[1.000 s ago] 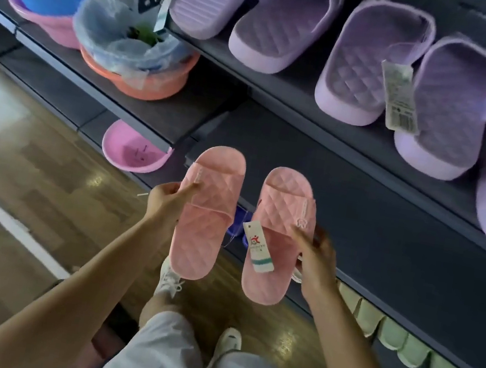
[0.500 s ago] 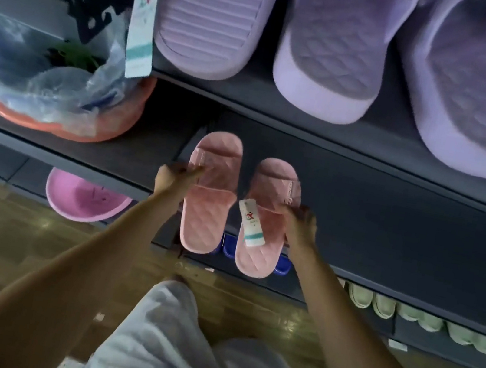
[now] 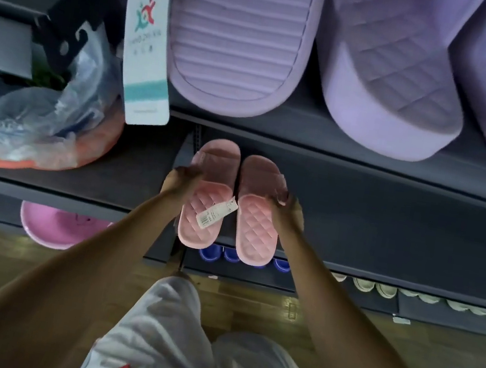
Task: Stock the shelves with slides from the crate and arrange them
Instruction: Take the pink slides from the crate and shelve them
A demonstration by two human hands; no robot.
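Both hands are busy with one pink pair: the left hand (image 3: 180, 182) grips the left pink slide (image 3: 195, 227) at the outer side of its strap, and the right hand (image 3: 289, 207) grips the right pink slide (image 3: 254, 236) in the same way, fingers curled over the strap edge. The two slides are side by side, almost touching, with toes pointing into the dark middle shelf (image 3: 388, 226) and heels reaching out past its front edge. Whether the soles already rest on the shelf I cannot tell. A price tag (image 3: 217, 211) lies across the footbed of the left one. I judge this to be the placing step for this pair, below the row of purple slides (image 3: 388, 79). The next move, I think, calls for pushing both slides further in, parallel, until the heels sit behind the edge, and then letting go. Both arms are stretched forward, wrists turned a little inward.
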